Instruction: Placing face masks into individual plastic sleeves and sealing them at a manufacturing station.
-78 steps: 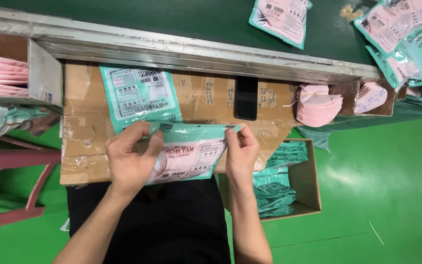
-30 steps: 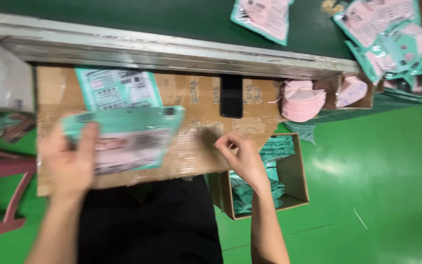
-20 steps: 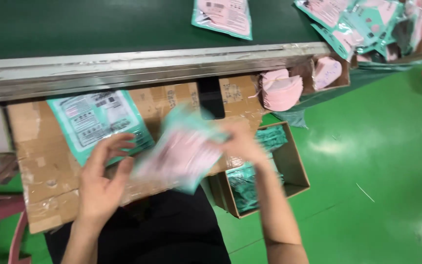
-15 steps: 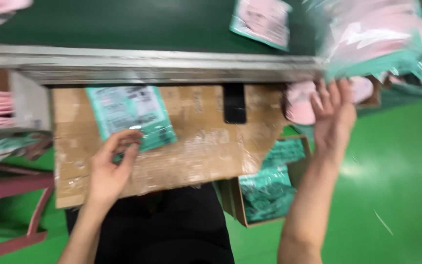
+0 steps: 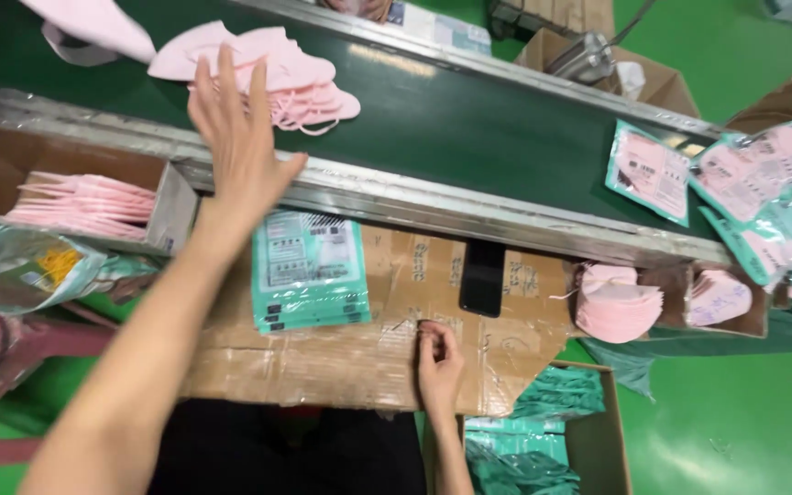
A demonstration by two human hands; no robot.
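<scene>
Starting nearest the person, a cardboard box [image 5: 588, 449] at the lower right holds teal packets, set low beside the lap, apparently for easy dropping. Above it lies the cardboard-covered counter [image 5: 341, 357]. The right hand [image 5: 439, 359] rests on its near middle, fingers curled in a loose, nearly closed grip; it seems to pinch something small and thin, though what it is cannot be made out. Left of that hand lies a stack of teal pouches [image 5: 309, 270], flat and printed side up, within easy reach of either hand. A black phone [image 5: 482, 278] stands against the counter's far edge. To the right sit pink masks [image 5: 618, 307] in a small tray; at the far left, a box of pink masks [image 5: 84, 202].

Farther off, the left hand [image 5: 242, 137] stretches over the metal rail [image 5: 414, 197], fingers spread wide and holding nothing, just short of the loose pink masks [image 5: 272, 78] lying on the green conveyor belt [image 5: 469, 119]. Filled packets [image 5: 753, 183] pile at the belt's right end.
</scene>
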